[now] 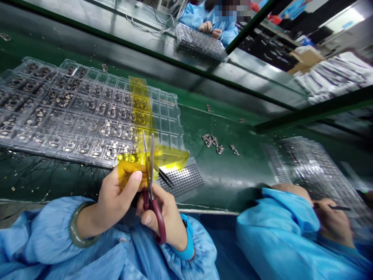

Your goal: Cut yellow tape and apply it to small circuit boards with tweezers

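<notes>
My left hand (116,194) pinches a sheet of clear yellow film (171,156), its thumb on top and the fingers showing through the film. In my right hand (164,214) are scissors (159,221) with dark red handles. Their blades (152,155) point up and stand slightly apart, by the film's edge. Tweezers (166,178) with dark tips stick out to the right of the scissors; what holds them is hidden. Under the film lie clear plastic trays (171,116), many pockets filled with small circuit boards (97,149). A sheet with a grid of dark squares (186,177) lies beside my right hand.
Loose small parts (214,140) lie on the green bench (233,175). At the right, a co-worker's blue sleeve (276,233) and hand reach over another stack of trays (314,167). Across a green rail, another person's hands (208,29) are above a tray (201,41).
</notes>
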Available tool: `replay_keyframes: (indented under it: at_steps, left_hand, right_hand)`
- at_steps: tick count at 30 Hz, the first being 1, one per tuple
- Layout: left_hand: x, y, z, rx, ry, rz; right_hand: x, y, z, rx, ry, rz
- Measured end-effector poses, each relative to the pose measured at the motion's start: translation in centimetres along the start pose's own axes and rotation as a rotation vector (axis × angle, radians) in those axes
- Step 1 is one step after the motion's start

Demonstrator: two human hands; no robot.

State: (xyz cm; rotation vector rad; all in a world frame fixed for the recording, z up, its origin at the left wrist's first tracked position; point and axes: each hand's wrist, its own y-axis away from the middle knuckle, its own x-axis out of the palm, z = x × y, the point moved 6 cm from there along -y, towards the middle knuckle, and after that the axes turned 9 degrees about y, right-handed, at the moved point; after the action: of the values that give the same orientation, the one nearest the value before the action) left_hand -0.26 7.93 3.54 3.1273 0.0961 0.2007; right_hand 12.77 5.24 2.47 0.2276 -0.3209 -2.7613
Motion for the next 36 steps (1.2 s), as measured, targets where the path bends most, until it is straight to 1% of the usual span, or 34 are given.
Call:
replay_keyframes:
  at_steps: [5,8,12,15,18,21,25,32,34,36]
  left_hand:
    - [0.0,0.2,0.1,0.002,0.0,0.012]
    - [0.1,0.3,0.1,0.019,0.016,0.013]
    - [0.4,0.4,0.1,0.03,0.049,0.056]
    - [0.5,0.5,0.4,0.001,0.079,0.067]
    - [0.6,0.5,0.3,-0.019,0.096,0.049]
    - [0.6,0.6,0.2,-0.009,0.077,0.029]
    - [0.5,0.6,0.4,-0.003,0.053,0.05]
    - [0.4,0.5,0.4,0.011,0.06,0.058]
    - [0.4,0.6,0.5,0.008,0.092,0.075]
    - [0.4,0.7,0.6,0.015,0.158,0.126]
  right_hand:
    - [0.2,-0.2,-0.1,0.061,-0.076,0.007]
    - [0.3,-0.3,0.1,0.041,-0.101,0.005]
    - [0.2,-0.4,0.4,0.042,-0.127,-0.012]
    - [0.2,-0.4,0.4,0.065,-0.116,-0.016]
    - [0.2,-0.5,0.7,0.036,-0.114,-0.024]
    - [0.3,-0.7,0.9,0.029,-0.133,-0.031]
    - [0.1,-0.8,0.8,0.063,-0.102,-0.037]
    - [-0.4,-0.4,0.4,0.074,-0.05,-0.055]
    - [-0.4,-0.3,0.3,0.07,-0.051,-0.053]
    - [-0.5,-0.3,0.4,0.058,-0.053,-0.059]
